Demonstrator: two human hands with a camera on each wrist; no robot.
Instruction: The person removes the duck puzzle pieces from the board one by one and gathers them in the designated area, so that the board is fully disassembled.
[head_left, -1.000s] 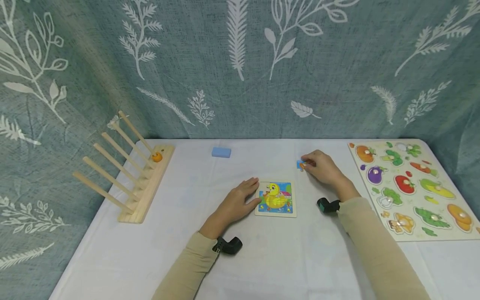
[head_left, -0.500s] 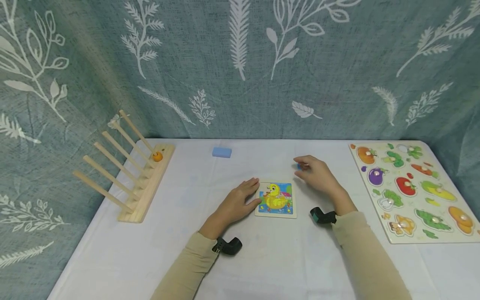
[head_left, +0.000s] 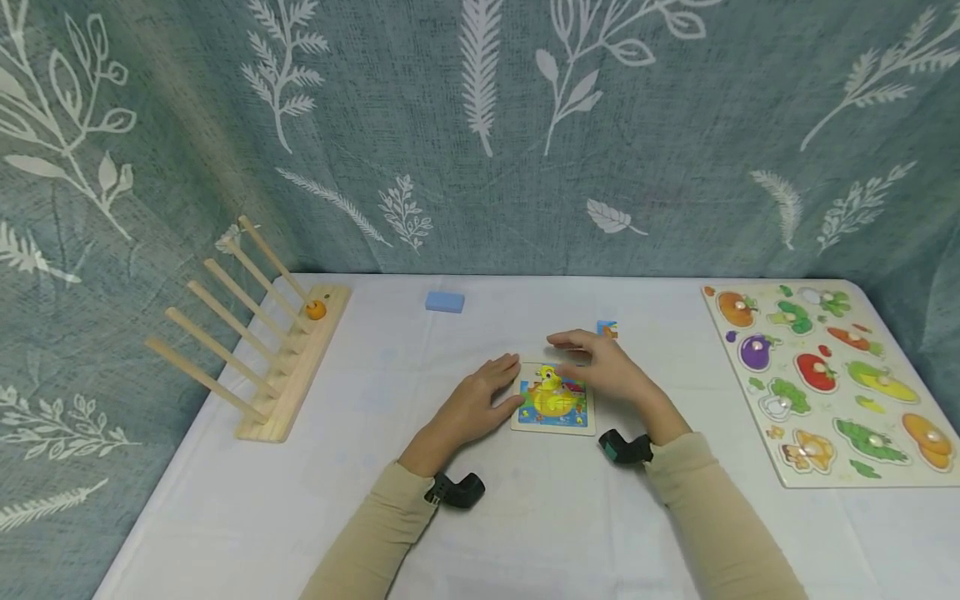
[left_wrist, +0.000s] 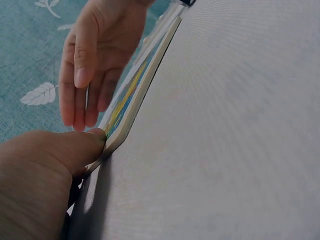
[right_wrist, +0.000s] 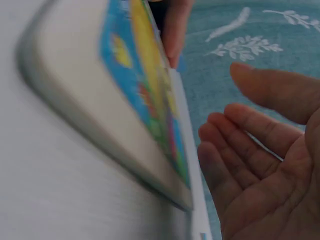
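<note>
A small square jigsaw puzzle board (head_left: pixel 553 431) lies flat on the white cloth, its picture a yellow duck (head_left: pixel 551 402) on blue. Bare wood shows in its upper left corner. My left hand (head_left: pixel 471 407) rests along the board's left edge, fingers extended; in the left wrist view its thumb (left_wrist: pixel 82 150) touches the rim. Over the board's upper right hovers my right hand (head_left: pixel 609 367), fingers loosely bent with nothing between them, as the right wrist view also shows. Just beyond it, a loose blue and orange puzzle piece (head_left: pixel 607 329) lies on the cloth.
At the left stands a wooden rack (head_left: pixel 277 417) of slanting pegs with an orange bead (head_left: pixel 316 310). A blue block (head_left: pixel 445 302) sits near the far edge. On the right lies a large vegetable puzzle board (head_left: pixel 821 417). A patterned green curtain (head_left: pixel 517 200) hangs behind.
My right hand has released the loose puzzle piece, leaving it on the cloth, and moved left and nearer, over the duck puzzle. My left hand stays in place.
</note>
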